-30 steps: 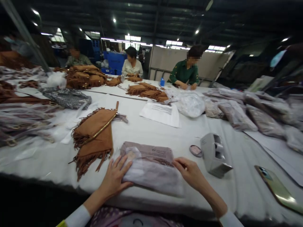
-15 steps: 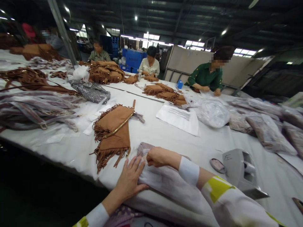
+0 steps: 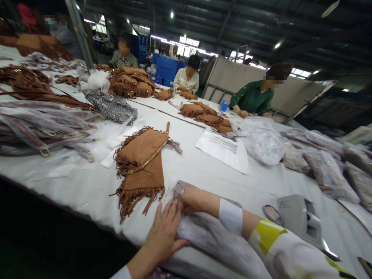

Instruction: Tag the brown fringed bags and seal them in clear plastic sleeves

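Straps (image 3: 37,124) in clear plastic sleeves, too tangled to count, cover the left of the white table (image 3: 87,186), with a heap of bare straps (image 3: 27,79) behind them. One speckled pouch (image 3: 110,106) lies next, its contents hidden, near a pile of purses (image 3: 132,81) that overlap too much to count. One fringed purse (image 3: 145,155) lies in front, well apart from that pile. Beside it, the left hand (image 3: 165,228) presses on the left end of the one plastic bag (image 3: 215,236) at the near edge, fingers straight and slightly spread, thumb out. The right hand (image 3: 193,197) reaches across to the same end, fingers bent down; whether they grip cannot be told. Something greyish shows through the film, too blurred to name. Beyond the table, three people (image 3: 123,58) (image 3: 187,77) (image 3: 255,97) bend over it. One printed sheet (image 3: 222,149) lies left of a clear plastic heap (image 3: 263,139). Nearer are one round dish (image 3: 272,214), with something pale inside, and one grey dispenser (image 3: 299,219). At far right, at least four filled bags (image 3: 331,166) show brownish contents.
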`<state>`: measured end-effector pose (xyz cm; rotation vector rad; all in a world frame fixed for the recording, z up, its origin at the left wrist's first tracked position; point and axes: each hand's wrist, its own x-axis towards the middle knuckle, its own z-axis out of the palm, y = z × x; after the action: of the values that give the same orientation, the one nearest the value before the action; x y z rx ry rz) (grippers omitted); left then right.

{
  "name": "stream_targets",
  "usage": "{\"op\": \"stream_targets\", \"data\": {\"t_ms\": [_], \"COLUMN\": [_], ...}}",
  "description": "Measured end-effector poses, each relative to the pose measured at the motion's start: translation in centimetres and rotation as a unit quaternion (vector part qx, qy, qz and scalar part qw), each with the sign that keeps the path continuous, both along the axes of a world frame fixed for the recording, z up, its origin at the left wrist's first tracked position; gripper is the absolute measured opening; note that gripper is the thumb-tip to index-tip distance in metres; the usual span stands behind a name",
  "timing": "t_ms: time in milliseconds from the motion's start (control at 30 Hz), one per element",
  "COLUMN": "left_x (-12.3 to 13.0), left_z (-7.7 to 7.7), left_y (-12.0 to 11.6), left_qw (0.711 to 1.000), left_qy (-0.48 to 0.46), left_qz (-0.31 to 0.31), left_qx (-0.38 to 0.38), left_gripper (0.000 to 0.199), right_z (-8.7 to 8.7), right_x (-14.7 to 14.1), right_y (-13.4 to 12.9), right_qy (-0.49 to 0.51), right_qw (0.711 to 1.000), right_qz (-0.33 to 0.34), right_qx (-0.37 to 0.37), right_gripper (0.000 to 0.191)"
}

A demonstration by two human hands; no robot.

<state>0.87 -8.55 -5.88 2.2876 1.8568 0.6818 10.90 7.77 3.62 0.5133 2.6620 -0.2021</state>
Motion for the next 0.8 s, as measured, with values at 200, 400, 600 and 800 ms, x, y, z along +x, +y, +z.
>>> {"op": "stream_targets", "data": {"t_ms": [200, 400, 600, 800], "left_x": [-0.1, -0.2, -0.6, -1.6], "left_z": [0.0, -0.6, -1.4, 0.6], "left_y": [0.1, -0.2, 0.5, 2.0], "left_qw": [1.0, 0.999, 0.986, 0.962], "left_qy": [-0.004, 0.0, -0.101, -0.222], "left_qz": [-0.002, -0.003, 0.1, 0.16], "left_qx": [0.015, 0.033, 0.083, -0.017], "left_gripper": [0.093, 0.088, 0.06, 0.074], "right_z": [-0.2, 0.3, -0.7, 1.9], "right_x": [3.2, 12.5, 13.9, 13.8], "right_y": [3.8, 3.5, 0.8, -0.9], "right_qy": [0.096, 0.184, 0.214, 0.156], "right_qw": [0.98, 0.924, 0.918, 0.91], "right_qz": [-0.168, -0.323, -0.335, -0.367], "right_qx": [0.038, 0.092, -0.006, -0.115], "right_gripper": [0.05, 0.031, 0.041, 0.035]}}
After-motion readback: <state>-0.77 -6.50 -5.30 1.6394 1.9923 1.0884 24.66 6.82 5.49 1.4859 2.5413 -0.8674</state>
